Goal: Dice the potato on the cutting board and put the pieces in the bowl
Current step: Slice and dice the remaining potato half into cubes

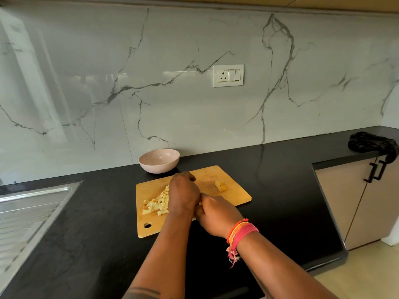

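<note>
Both forearms enter from the bottom edge and meet over the wooden cutting board [235,190] on the black worktop [280,180]. Left hand [183,194] rests knuckles-up with fingers curled down beside the heap of diced potato [156,203]; what it grips is hidden. Right hand [217,214], with thread bands at the wrist, is closed as if round a handle, but the knife itself is not visible. One uncut potato chunk [221,186] lies apart toward the right of the board. The pink bowl [159,160] stands just behind the board and appears to hold no pieces. Handling note: cut potato is probably firm, wet and slippery; small cubes scatter easily, so gather them in a cupped hand, and pin the chunk flat-side down.
</note>
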Action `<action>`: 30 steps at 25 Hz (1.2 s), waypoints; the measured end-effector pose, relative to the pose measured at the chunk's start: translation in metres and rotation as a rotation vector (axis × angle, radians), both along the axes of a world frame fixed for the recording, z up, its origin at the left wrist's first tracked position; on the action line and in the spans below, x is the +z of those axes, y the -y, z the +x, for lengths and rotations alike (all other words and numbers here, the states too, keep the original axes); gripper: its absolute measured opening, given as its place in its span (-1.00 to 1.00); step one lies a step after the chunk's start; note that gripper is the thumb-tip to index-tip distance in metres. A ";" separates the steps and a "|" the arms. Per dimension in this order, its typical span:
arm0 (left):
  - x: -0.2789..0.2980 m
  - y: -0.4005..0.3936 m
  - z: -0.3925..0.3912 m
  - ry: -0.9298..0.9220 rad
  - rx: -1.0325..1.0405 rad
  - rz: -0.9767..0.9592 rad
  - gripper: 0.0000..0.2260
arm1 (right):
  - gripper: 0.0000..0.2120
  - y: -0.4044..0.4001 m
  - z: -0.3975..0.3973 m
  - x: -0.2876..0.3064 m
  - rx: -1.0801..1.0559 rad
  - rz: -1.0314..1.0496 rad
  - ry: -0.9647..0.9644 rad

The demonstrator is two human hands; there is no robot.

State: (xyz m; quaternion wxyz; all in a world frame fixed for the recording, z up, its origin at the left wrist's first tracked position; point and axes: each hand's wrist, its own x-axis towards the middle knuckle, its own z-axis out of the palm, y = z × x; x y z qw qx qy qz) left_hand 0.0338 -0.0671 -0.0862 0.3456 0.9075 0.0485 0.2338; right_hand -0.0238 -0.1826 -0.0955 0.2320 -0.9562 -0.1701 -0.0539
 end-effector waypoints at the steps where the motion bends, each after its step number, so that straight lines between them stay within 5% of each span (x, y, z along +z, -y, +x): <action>1: 0.001 -0.003 0.000 0.002 0.013 -0.017 -0.67 | -0.72 -0.001 0.001 0.000 0.012 0.017 0.007; 6: 0.004 -0.016 0.001 0.016 0.063 -0.135 -0.71 | -0.47 0.013 -0.002 -0.008 -0.156 0.025 0.066; 14: 0.003 -0.015 -0.004 0.004 0.023 -0.162 -0.71 | -0.69 -0.010 -0.005 -0.009 0.003 -0.007 0.089; 17: 0.002 -0.009 -0.008 0.066 -0.024 -0.121 -0.72 | -0.52 0.003 -0.003 -0.006 -0.106 0.063 0.121; 21: -0.001 0.006 -0.008 0.105 -0.135 0.008 -0.73 | -0.54 0.039 -0.002 -0.002 -0.325 0.290 0.135; 30: -0.002 0.048 0.012 -0.177 -0.304 0.208 -0.60 | -0.55 0.051 0.002 -0.002 -0.373 0.460 0.049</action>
